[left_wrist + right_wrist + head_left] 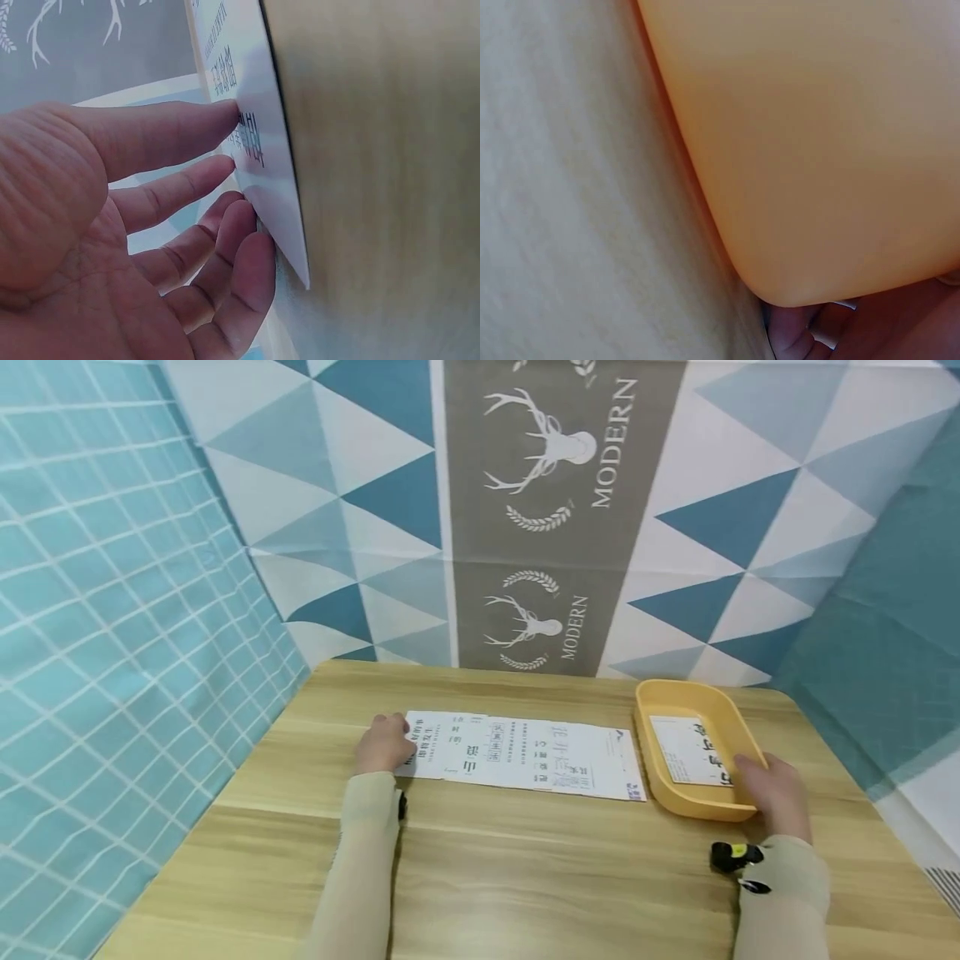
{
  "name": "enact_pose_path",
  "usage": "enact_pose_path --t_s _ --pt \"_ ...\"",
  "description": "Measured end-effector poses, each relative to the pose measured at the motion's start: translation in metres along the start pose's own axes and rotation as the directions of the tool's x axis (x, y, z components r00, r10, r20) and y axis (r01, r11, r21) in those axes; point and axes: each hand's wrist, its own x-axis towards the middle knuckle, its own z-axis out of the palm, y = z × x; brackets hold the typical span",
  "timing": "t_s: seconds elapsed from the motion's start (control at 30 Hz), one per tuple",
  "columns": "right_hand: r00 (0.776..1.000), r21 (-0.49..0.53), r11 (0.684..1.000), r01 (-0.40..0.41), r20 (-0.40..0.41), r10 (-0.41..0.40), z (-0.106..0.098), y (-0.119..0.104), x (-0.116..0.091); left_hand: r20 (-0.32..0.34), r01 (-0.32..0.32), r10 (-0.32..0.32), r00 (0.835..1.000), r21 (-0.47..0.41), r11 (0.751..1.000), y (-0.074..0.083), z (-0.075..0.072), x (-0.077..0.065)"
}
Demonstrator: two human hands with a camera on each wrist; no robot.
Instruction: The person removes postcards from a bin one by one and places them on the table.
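Several white printed cards [555, 758] lie side by side in a row on the wooden table. My left hand [384, 745] is at the row's left end. In the left wrist view its thumb presses the printed face of the end card [274, 172], and the curled fingers meet the card's edge. To the right of the row stands a yellow plastic tray [663, 789] with a white card [686, 752] bearing large black characters inside. My right hand [776, 789] grips the tray's near right corner, thumb over the rim. The right wrist view shows mostly the tray's outer wall [810, 165].
The wooden table [525, 877] runs up to a patterned cloth [525, 527] at the back. Blue tile-patterned cloth [112, 610] hangs along the left side, and teal cloth [892, 635] covers the right.
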Motion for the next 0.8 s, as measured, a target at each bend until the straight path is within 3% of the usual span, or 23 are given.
enact_pose_path --t_s 0.2,0.43,0.5,0.6,0.63,0.7,0.73,0.77,0.8 --pt "1.000 -0.015 1.000 0.012 -0.023 -0.012 -0.006 0.007 0.001 -0.025 0.001 -0.001 1.000 0.002 1.000 0.007 0.005 0.004" --pt "1.000 0.009 1.000 0.001 -0.016 -0.001 -0.002 0.001 0.001 -0.011 -0.017 0.017 1.000 0.001 1.000 0.006 -0.007 -0.002" --pt "1.000 0.012 1.000 -0.009 -0.009 0.009 -0.003 0.002 -0.001 -0.027 -0.033 0.033 0.999 0.022 0.999 0.017 -0.012 -0.007" --pt "1.000 0.010 1.000 -0.015 -0.009 0.015 -0.006 0.003 -0.005 -0.075 -0.106 0.110 0.991 0.057 0.993 0.053 -0.020 -0.024" --pt "1.000 0.011 1.000 -0.014 -0.004 0.014 -0.006 0.003 -0.006 -0.104 -0.160 0.167 0.980 0.073 0.984 0.069 -0.020 -0.030" --pt "1.000 0.006 1.000 -0.002 0.002 0.002 -0.005 0.001 -0.006 -0.148 -0.295 0.307 0.940 0.100 0.950 0.107 -0.018 -0.048" --pt "1.000 0.004 1.000 0.003 0.002 -0.003 -0.006 0.002 -0.006 -0.146 -0.380 0.394 0.907 0.117 0.918 0.129 -0.014 -0.057" --pt "1.000 0.003 1.000 0.008 0.001 -0.008 -0.006 0.003 -0.006 -0.136 -0.468 0.484 0.865 0.131 0.874 0.151 -0.008 -0.065" --pt "1.000 0.005 1.000 0.010 0.001 -0.010 -0.007 0.003 -0.005 -0.122 -0.559 0.578 0.807 0.161 0.814 0.174 0.000 -0.074"
